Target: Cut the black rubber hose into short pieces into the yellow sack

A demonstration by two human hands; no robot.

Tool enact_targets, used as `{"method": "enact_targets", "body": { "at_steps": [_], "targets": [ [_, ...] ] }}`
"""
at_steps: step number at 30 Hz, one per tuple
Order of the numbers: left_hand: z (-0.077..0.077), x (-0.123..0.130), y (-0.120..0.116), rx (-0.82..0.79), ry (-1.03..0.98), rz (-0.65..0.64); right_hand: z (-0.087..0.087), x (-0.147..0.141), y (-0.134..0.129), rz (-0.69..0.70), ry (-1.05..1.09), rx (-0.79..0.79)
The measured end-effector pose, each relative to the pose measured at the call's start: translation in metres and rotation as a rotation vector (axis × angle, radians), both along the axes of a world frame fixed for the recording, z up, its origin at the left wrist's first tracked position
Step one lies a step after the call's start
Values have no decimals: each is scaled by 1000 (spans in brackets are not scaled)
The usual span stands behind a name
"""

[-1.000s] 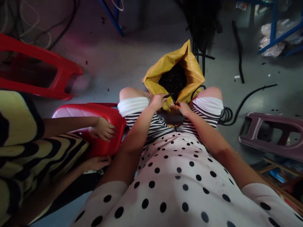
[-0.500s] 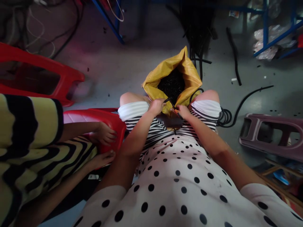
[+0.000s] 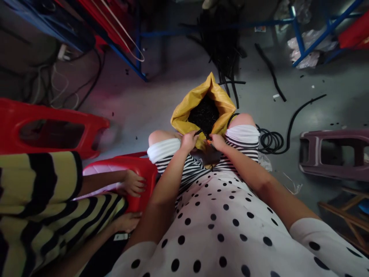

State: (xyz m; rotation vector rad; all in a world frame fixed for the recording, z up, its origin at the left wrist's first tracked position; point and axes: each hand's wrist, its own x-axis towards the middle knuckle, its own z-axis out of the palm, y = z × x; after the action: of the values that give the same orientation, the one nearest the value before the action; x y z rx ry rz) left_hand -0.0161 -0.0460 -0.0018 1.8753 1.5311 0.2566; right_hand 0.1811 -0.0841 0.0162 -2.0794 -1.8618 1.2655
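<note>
At the near edge of the yellow sack, a black tube is gripped by the left hand, an orange-handled tool by the right hand. The tube is probably best held steady, the left hand kept clear of the tool's indistinct tip.

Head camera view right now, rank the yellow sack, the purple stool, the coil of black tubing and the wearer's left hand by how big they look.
Largest to smallest, by outline:
1. Yellow sack and purple stool, too alike to rank; the picture's edge cuts off the stool.
2. Black coil, loose end aside.
3. Wearer's left hand.
</note>
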Motion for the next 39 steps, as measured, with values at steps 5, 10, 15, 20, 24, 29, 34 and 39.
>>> {"method": "enact_targets", "body": {
  "at_steps": [5,10,15,20,24,29,34,39],
  "targets": [
    [6,0,-6,-51,-55,-79,-4,-8,11,-384,276,-22],
    [7,11,-41,-87,-185,-131,2,-5,9,-400,541,-117],
    [7,18,-52,-156,-288,82,8,13,2,-453,605,-80],
    [26,2,-18,-109,-268,407,6,27,-6,-422,536,18],
    [38,-5,1,-77,-257,405,1,27,-15,-286,415,53],
    [35,-1,-1,-58,-261,412,-2,24,-17,-314,375,-15],
    [28,0,-4,-61,-261,386,3,24,-15,-223,326,-135],
    [23,0,-5,-58,-247,322,2,19,-14,-169,340,-190]
  ]
}}
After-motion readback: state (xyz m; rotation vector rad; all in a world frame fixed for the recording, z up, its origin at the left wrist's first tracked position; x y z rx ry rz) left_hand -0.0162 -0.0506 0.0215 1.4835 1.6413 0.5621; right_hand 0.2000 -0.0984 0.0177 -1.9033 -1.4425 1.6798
